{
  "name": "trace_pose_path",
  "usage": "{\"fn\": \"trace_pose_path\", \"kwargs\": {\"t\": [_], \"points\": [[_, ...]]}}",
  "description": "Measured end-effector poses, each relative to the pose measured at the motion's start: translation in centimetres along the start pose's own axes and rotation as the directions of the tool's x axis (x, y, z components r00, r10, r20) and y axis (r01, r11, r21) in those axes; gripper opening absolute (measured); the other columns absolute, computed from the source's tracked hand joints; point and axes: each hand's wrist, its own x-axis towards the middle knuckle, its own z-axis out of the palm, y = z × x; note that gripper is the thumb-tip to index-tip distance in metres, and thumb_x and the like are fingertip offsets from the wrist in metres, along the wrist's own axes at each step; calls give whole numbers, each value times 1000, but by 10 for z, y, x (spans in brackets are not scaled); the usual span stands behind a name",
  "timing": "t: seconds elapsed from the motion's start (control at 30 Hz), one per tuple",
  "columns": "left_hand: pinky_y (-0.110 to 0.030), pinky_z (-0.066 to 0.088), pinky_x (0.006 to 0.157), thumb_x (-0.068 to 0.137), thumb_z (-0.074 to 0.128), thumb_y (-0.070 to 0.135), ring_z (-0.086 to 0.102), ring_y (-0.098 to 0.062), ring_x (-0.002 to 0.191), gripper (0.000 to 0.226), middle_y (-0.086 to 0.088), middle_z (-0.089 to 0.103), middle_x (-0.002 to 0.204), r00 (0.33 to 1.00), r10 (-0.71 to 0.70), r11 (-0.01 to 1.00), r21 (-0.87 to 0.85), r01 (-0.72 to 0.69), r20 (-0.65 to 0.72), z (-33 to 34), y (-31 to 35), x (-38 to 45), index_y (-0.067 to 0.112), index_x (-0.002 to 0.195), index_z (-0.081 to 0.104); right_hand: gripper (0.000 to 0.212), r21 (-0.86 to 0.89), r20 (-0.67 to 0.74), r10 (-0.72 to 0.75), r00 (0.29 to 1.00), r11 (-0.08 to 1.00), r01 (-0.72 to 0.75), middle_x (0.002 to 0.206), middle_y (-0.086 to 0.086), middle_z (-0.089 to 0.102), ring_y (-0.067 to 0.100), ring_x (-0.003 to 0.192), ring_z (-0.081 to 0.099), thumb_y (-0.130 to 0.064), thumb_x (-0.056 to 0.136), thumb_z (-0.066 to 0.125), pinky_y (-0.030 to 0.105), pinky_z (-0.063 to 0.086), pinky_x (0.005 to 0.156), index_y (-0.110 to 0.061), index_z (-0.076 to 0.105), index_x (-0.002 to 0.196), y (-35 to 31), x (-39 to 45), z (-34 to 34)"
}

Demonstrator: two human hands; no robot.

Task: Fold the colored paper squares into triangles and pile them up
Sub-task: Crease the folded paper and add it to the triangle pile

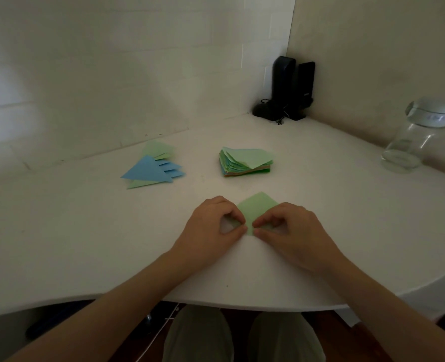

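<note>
A light green paper square (257, 208) is lain on the white desk (320, 205), turned so that one corner is pointed away from the person, and its near corner is pinched from both sides. The near-left part of that square is gripped by the left hand (211, 228), thumb and forefinger curled together on the paper. The near-right part is gripped by the right hand (292, 231) in the same manner, its thumb and forefinger closed on the sheet. The two sets of fingertips are brought almost together at the near corner of the square, and the paper there appears slightly raised from the desk; how far it has been folded cannot be told.

Beyond the green square, well apart from it, a stack of unfolded paper squares (246, 162) is seen, with green sheets fanned on top and blue, orange and darker green edges shown beneath. To the left of that stack, a pile of folded triangles (152, 169) is laid: a blue triangle on top, further blue points fanned out from under its right side, pale green triangles behind it and one pale green triangle under its near edge.

Farther back than the stack, in the corner where the walls meet, two black speakers (292, 87) are stood upright with cables at their base. Far to the right of the stack, by the wall, a clear glass jar (414, 137) with a lid is stood on the desk.
</note>
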Motion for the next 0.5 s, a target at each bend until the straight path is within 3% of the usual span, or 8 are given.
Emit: {"fn": "trace_pose_path", "kwargs": {"t": [0.17,0.3,0.43,0.5], "points": [[-12,37,78,78,73,22,53,-3,87,9,9,60,90,1000,6,1000,-4,-6,-2,2,-3,-2,23,85,67,12,-34,95,87,992,996,-84,88,-14,58,-4,81,52,-44,73,73,4,36,70,-37,68,82,-4,5,-5],[-10,37,80,82,69,33,53,-2,92,16,11,61,97,999,5,998,-61,-3,45,-5,-4,-2,27,96,66,21,-149,140,163,977,978,-142,96,-12,52,9,94,53,-57,78,62,37,42,92,-37,65,84,-15,10,0],[-6,32,91,74,56,44,48,2,108,45,15,57,117,975,44,997,-74,-29,217,-18,-9,-4,28,116,60,8,-109,220,159,963,985,-137,80,-21,46,5,86,49,-44,83,63,40,41,95,-37,65,84,-19,9,-8],[-4,28,94,72,54,45,44,4,112,52,14,55,121,967,58,998,-43,-48,247,-19,-10,-5,27,121,58,8,-97,240,146,960,987,-126,86,-20,47,4,88,48,-47,81,65,39,40,95,-42,59,80,-19,7,-10]]}}
